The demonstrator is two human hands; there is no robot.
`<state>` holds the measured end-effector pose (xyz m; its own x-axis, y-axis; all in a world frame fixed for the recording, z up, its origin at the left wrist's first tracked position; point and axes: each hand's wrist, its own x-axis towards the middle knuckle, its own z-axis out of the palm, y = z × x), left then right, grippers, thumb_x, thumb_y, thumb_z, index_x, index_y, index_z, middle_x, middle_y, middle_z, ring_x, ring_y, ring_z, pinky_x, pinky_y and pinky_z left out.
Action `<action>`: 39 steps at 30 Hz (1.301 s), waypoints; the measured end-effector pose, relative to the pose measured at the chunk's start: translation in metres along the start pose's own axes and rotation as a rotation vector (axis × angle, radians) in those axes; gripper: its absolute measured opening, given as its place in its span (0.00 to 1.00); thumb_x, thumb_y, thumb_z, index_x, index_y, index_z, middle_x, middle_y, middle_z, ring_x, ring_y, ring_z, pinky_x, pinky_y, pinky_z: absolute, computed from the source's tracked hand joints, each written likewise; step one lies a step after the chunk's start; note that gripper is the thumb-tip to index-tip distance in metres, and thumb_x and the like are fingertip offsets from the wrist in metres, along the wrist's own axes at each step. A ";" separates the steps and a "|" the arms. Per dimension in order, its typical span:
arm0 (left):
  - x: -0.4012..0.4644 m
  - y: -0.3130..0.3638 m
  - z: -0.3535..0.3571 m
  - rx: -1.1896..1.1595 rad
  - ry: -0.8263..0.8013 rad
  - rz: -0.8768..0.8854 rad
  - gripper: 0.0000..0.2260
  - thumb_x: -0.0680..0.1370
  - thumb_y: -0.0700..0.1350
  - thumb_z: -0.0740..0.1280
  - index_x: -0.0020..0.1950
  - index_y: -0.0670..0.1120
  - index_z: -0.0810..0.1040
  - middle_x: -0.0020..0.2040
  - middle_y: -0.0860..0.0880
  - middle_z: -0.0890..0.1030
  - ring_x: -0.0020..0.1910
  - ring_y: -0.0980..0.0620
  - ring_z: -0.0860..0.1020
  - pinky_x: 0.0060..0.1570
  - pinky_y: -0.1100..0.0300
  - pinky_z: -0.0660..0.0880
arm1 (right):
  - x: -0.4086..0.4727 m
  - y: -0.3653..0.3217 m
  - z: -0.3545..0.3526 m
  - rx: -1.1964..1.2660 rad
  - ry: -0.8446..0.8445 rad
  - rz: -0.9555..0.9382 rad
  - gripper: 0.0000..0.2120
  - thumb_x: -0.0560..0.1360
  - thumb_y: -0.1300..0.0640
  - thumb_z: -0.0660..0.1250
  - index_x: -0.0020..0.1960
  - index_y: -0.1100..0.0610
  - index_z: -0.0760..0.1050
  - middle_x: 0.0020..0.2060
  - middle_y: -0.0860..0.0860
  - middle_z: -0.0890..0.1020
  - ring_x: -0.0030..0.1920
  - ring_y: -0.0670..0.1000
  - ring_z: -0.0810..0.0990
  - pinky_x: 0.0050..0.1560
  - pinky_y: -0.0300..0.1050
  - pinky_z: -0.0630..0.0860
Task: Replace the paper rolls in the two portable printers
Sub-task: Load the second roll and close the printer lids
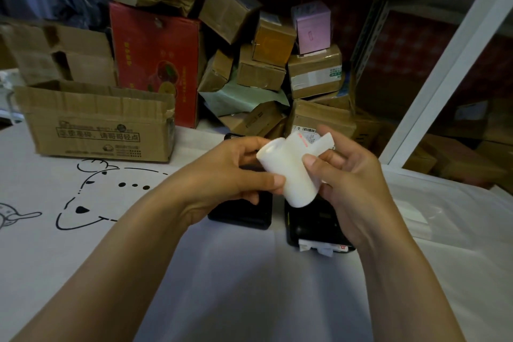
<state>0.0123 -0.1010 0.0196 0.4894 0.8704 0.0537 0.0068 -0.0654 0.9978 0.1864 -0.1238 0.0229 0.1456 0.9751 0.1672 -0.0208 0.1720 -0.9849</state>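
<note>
— So, what are the fingers doing?

— Both sets are curled round one white paper roll (287, 173). The left hand (238, 172) pinches its upper end, thumb underneath. The right hand (352, 175) presses a thumb on the roll's side while its fingers hold a loose white flap with a red mark, peeled up at the top.

— Where is the roll, then?

— Held up, tilted, directly above the two printers and touching neither. The left printer (241, 216) lies under the left hand and looks closed, though much of it is hidden. The right printer (313, 226) lies under the roll's lower end, with crumpled paper scraps (322, 248) at its near edge.

— Which step is that?

— I judge it to be freeing the leading end of a new roll, before loading. Whether either printer already has fresh paper, I cannot tell.

— And next?

— Probably peeling the flap clear, then lowering the roll into an opened bay with the tail fed toward the slot. The old scraps may need clearing first.

— Anything farther out?

— A white cloth with a cartoon drawing (91, 197) lies under the printers, an open carton (94, 122) stands well beyond the roll to its left, and stacked parcels (277, 64) sit behind.
</note>
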 end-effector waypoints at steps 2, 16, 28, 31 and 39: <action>0.003 -0.002 0.002 -0.014 0.044 0.004 0.17 0.68 0.50 0.71 0.55 0.52 0.79 0.51 0.51 0.84 0.50 0.52 0.81 0.48 0.60 0.76 | 0.002 0.003 0.003 0.170 -0.015 0.097 0.24 0.75 0.67 0.66 0.69 0.54 0.71 0.56 0.52 0.83 0.54 0.52 0.83 0.51 0.53 0.82; -0.013 0.001 -0.019 0.226 0.094 -0.118 0.19 0.74 0.53 0.66 0.63 0.50 0.72 0.53 0.48 0.78 0.49 0.52 0.79 0.35 0.66 0.78 | -0.004 0.003 -0.001 -0.087 -0.390 0.210 0.24 0.67 0.50 0.71 0.63 0.49 0.76 0.53 0.49 0.83 0.55 0.49 0.82 0.57 0.48 0.79; -0.028 -0.032 -0.032 -0.209 0.131 -0.395 0.16 0.74 0.41 0.69 0.61 0.42 0.77 0.55 0.42 0.83 0.52 0.47 0.82 0.48 0.56 0.81 | -0.013 0.050 0.035 -0.115 -0.259 0.387 0.15 0.74 0.50 0.69 0.57 0.56 0.78 0.50 0.56 0.84 0.51 0.56 0.83 0.44 0.48 0.80; -0.034 -0.052 -0.021 -0.410 0.272 -0.420 0.14 0.77 0.40 0.66 0.62 0.40 0.74 0.55 0.39 0.81 0.49 0.44 0.81 0.43 0.52 0.81 | -0.019 0.057 0.039 -0.143 -0.199 0.394 0.13 0.74 0.52 0.70 0.58 0.55 0.78 0.48 0.54 0.83 0.49 0.54 0.82 0.43 0.49 0.81; -0.014 -0.057 -0.012 -0.092 0.559 -0.181 0.16 0.73 0.39 0.72 0.60 0.42 0.76 0.50 0.45 0.81 0.45 0.50 0.80 0.39 0.61 0.80 | -0.007 0.053 0.034 -0.210 -0.146 0.275 0.12 0.75 0.58 0.70 0.57 0.60 0.77 0.48 0.55 0.82 0.46 0.50 0.83 0.37 0.42 0.82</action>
<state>-0.0056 -0.1036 -0.0372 -0.0457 0.9904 -0.1305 -0.0407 0.1287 0.9908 0.1508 -0.1173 -0.0286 0.0202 0.9932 -0.1148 0.1664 -0.1166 -0.9791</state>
